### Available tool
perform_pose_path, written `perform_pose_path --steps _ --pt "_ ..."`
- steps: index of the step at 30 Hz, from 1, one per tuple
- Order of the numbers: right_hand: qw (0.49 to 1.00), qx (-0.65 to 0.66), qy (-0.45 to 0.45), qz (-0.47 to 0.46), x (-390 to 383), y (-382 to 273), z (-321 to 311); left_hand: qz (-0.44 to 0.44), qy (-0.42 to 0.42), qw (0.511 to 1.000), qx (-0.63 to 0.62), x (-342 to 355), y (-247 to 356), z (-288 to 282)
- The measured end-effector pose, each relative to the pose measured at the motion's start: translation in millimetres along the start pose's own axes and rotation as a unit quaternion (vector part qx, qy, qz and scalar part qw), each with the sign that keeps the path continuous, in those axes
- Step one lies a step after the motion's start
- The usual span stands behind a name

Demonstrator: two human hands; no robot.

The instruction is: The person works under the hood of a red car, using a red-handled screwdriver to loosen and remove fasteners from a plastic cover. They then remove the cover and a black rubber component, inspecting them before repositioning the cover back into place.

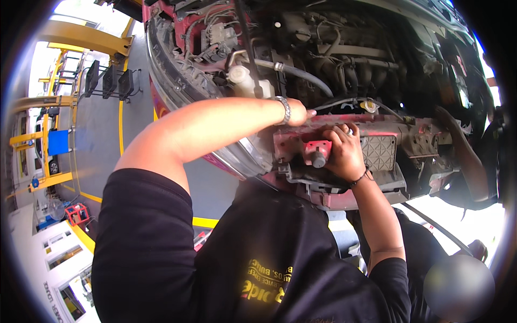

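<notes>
My left hand (294, 112), with a metal band at its wrist, reaches over the top of the red front crossmember (377, 129) of a car. One fingertip shows beside a thin black hose; its other fingers are mostly hidden. My right hand (346, 153) is closed at the front of the crossmember, fingers curled beside a red bracket (316, 148) with a dark round stub. What the fingers hold is hidden. A ribbed grille-like panel (379, 152) lies just right of this hand. Behind the crossmember is a yellowish cap (369, 106).
The engine (350, 54) fills the bay beyond, with a white reservoir (240, 81) and a grey hose (301, 72) at its left. The headlight (177, 81) curves along the left. Another person's arm (467, 156) reaches in at right. Black racks (110, 81) and yellow lifts stand across the workshop.
</notes>
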State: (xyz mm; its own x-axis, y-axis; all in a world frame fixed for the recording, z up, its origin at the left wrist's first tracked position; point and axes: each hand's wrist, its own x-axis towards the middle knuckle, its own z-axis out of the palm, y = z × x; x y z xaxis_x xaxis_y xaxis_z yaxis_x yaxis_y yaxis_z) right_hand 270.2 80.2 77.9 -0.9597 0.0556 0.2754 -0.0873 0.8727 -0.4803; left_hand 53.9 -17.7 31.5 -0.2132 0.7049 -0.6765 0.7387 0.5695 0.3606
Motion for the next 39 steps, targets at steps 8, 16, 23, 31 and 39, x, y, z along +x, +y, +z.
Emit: perform_pose_path --steps 8,16,23,31,39 --pt "0.999 -0.032 0.032 -0.030 -2 2 -1 -0.009 0.047 0.998 -0.050 -26 13 -16" --pt "0.996 -0.042 0.072 -0.035 5 3 -2 0.006 0.110 0.993 -0.048 -37 16 -27" --pt "0.996 -0.033 0.078 -0.016 17 9 1 -0.026 0.135 0.989 -0.048 -43 22 -44" --pt "0.997 -0.039 0.065 0.034 21 4 -6 -0.021 0.204 0.978 -0.041 -43 35 -45" --pt "0.994 -0.004 0.108 0.031 19 11 11 0.352 0.206 0.903 -0.136 -125 31 -47"
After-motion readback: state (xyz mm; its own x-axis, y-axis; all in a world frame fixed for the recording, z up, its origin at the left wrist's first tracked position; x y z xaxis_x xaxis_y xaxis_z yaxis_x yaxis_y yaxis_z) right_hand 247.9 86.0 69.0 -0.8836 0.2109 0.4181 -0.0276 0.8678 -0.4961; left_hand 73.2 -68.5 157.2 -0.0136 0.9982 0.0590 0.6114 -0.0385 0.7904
